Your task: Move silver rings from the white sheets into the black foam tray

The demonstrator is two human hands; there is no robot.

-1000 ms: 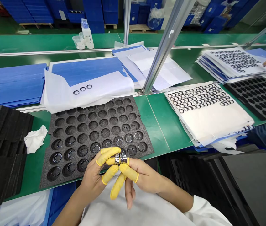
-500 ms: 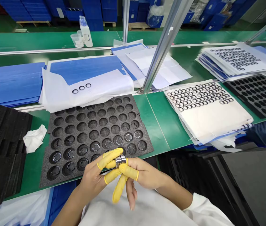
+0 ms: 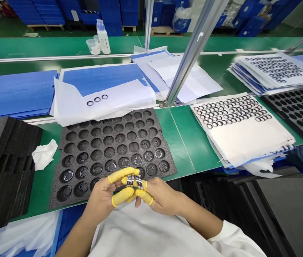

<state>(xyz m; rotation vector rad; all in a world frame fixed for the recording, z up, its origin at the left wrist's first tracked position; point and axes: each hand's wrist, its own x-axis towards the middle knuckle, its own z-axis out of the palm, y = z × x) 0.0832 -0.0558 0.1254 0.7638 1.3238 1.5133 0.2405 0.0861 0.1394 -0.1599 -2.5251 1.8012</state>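
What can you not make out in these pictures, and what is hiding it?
Head view:
Metal rings: their number, covered by the left hand and right hand.
Foam tray: its lower holes, hidden by the hands.
Sheet stack: right end cut off by the picture edge.

A: Way forward for your left hand (image 3: 101, 194), right hand (image 3: 162, 196) and the metal rings (image 3: 134, 182)?
B: You've got green mat (image 3: 183, 142) right of the foam tray (image 3: 130, 117), up to the white sheet stack (image 3: 247, 146). Further forward, the aluminium upright (image 3: 191, 60) blocks you.
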